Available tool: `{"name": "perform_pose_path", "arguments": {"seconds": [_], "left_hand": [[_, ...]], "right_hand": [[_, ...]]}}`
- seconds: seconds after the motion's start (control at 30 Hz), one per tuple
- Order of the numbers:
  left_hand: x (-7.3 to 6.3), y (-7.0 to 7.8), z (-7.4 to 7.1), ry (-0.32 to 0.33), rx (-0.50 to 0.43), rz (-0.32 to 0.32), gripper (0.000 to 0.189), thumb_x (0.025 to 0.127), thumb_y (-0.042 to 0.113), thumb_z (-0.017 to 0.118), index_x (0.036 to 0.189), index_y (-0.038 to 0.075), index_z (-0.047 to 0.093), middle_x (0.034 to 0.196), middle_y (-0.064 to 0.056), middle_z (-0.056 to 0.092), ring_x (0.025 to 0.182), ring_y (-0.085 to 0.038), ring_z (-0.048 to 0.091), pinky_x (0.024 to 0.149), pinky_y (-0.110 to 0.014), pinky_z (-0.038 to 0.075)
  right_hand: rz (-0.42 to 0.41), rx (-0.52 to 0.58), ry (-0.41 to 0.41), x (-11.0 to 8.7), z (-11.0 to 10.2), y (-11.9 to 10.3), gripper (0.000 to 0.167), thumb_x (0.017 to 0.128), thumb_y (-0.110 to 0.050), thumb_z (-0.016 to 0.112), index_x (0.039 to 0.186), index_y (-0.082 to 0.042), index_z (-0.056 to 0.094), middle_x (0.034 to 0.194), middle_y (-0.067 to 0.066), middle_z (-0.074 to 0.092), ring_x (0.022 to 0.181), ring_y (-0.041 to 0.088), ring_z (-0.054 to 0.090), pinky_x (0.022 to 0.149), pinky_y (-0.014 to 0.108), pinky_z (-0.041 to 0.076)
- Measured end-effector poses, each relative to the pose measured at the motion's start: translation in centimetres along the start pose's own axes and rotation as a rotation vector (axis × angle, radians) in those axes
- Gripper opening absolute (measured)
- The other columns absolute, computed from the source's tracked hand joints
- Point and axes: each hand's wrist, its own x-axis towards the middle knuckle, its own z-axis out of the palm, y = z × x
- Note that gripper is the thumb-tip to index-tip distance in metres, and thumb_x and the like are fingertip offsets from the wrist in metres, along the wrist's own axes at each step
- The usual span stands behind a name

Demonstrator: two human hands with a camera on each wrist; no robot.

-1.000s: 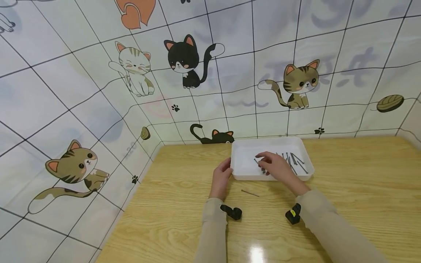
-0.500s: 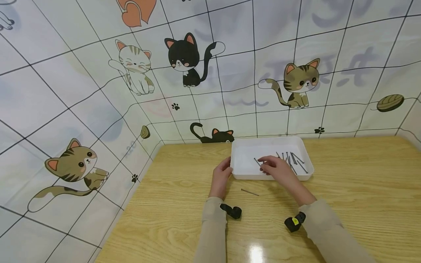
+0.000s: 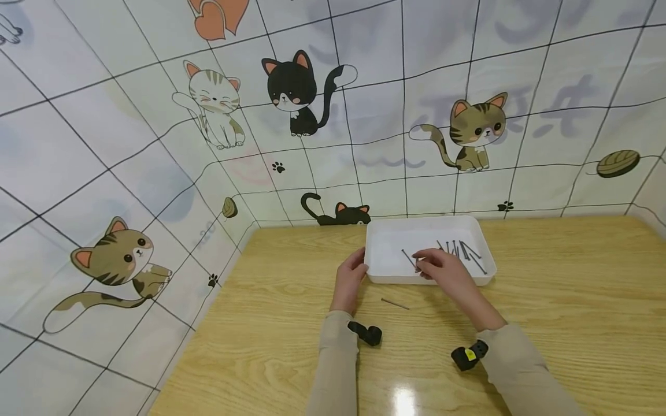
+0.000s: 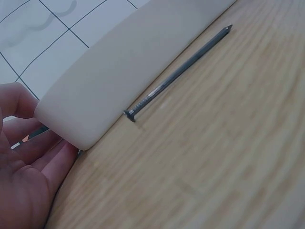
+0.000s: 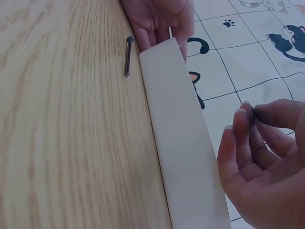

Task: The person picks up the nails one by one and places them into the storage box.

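Note:
A white tray (image 3: 390, 280) stands on the table near the patterned wall. My left hand (image 3: 350, 280) holds its left end, thumb at the front corner and fingers along the side. Over the tray's front part, my right hand (image 3: 448, 274) has thumb and index fingertip together. A small dark end (image 5: 254, 112) shows between these fingertips in the right wrist view; I cannot tell the rest of it. Just left of that hand, a nail (image 3: 407, 257) lies slanted in the tray. Several more nails (image 3: 472, 254) lie at the tray's right side, partly hidden by the hand.
A single loose nail (image 4: 176, 74) lies on the wooden table (image 3: 270, 323) in front of the tray, its head toward my left hand. The wall (image 3: 385, 173) with cat drawings rises right behind the tray. Both wrists carry black cameras.
My right hand has drawn a little to the right inside the tray, uncovering more of the slanted nail. The left hand and the tray have stayed in place.

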Motion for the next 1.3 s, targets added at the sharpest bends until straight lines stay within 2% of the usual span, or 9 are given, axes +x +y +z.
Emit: {"name": "perform_pose_path", "arguments": {"seconds": [0.23, 0.47, 0.63, 0.73, 0.9, 1.0, 1.17, 1.3], "left_hand": [[-0.3, 0.3, -0.4, 0.015, 0.044, -0.006, 0.046, 0.084, 0.006, 0.048, 0.129, 0.013, 0.049, 0.128, -0.002, 0.049, 0.117, -0.015, 0.044, 0.093, -0.032, 0.038], [-0.7, 1.3, -0.5, -0.023, 0.010, -0.033, 0.045, 0.086, 0.004, 0.048, 0.131, 0.010, 0.046, 0.132, -0.005, 0.046, 0.121, -0.019, 0.040, 0.096, -0.034, 0.034], [-1.2, 2.6, -0.2, -0.032, 0.024, -0.040, 0.046, 0.086, 0.003, 0.047, 0.132, 0.007, 0.044, 0.133, -0.008, 0.044, 0.122, -0.021, 0.039, 0.096, -0.035, 0.034], [-1.4, 3.0, 0.0, -0.028, 0.023, -0.035, 0.046, 0.086, 0.002, 0.046, 0.132, 0.006, 0.044, 0.132, -0.009, 0.045, 0.122, -0.021, 0.039, 0.096, -0.035, 0.034], [-0.8, 1.6, 0.0, -0.008, 0.018, -0.025, 0.045, 0.086, 0.004, 0.047, 0.130, 0.011, 0.048, 0.129, -0.004, 0.048, 0.120, -0.018, 0.041, 0.096, -0.035, 0.035], [-0.4, 1.0, 0.0, 0.008, 0.030, -0.022, 0.045, 0.085, 0.005, 0.048, 0.129, 0.013, 0.049, 0.128, -0.002, 0.049, 0.119, -0.015, 0.042, 0.095, -0.034, 0.035], [-0.2, 0.7, 0.0, 0.018, 0.026, -0.025, 0.045, 0.085, 0.006, 0.049, 0.129, 0.014, 0.050, 0.128, 0.000, 0.050, 0.118, -0.013, 0.043, 0.094, -0.032, 0.036], [-0.2, 0.6, 0.2, 0.012, 0.016, -0.030, 0.045, 0.085, 0.006, 0.049, 0.129, 0.014, 0.049, 0.128, -0.001, 0.050, 0.118, -0.014, 0.043, 0.095, -0.032, 0.036]], "right_hand": [[-0.021, -0.092, -0.038, -0.1, 0.6, 0.0, 0.032, 0.090, -0.024, 0.052, 0.114, -0.004, 0.057, 0.092, 0.010, 0.062, 0.083, 0.021, 0.060, 0.073, 0.035, 0.049], [0.002, -0.159, -0.040, -0.2, 0.8, 0.6, 0.027, 0.090, -0.024, 0.051, 0.106, -0.006, 0.063, 0.085, 0.002, 0.065, 0.079, 0.019, 0.061, 0.073, 0.038, 0.048], [-0.031, -0.277, -0.059, -0.3, 0.7, 0.5, 0.025, 0.091, -0.025, 0.051, 0.104, -0.010, 0.064, 0.083, 0.000, 0.066, 0.075, 0.017, 0.061, 0.069, 0.034, 0.047], [-0.068, -0.360, -0.078, -0.4, 0.7, 0.3, 0.025, 0.091, -0.024, 0.050, 0.104, -0.010, 0.064, 0.084, -0.001, 0.066, 0.075, 0.015, 0.061, 0.070, 0.036, 0.047], [-0.112, -0.472, -0.095, -0.5, 0.6, 0.0, 0.025, 0.090, -0.025, 0.050, 0.106, -0.012, 0.065, 0.094, -0.002, 0.065, 0.090, 0.020, 0.060, 0.079, 0.043, 0.045], [-0.120, -0.526, -0.146, -0.6, 0.6, -0.4, 0.026, 0.090, -0.023, 0.051, 0.109, -0.012, 0.064, 0.103, 0.002, 0.063, 0.099, 0.026, 0.056, 0.082, 0.044, 0.043], [-0.128, -0.583, -0.261, -0.9, 0.8, -1.2, 0.030, 0.087, -0.018, 0.054, 0.114, -0.006, 0.060, 0.107, 0.008, 0.061, 0.095, 0.025, 0.057, 0.080, 0.041, 0.045], [-0.108, -0.581, -0.302, -1.1, 1.0, -1.4, 0.034, 0.085, -0.017, 0.056, 0.117, -0.004, 0.058, 0.109, 0.009, 0.060, 0.093, 0.023, 0.056, 0.077, 0.039, 0.046]]}}
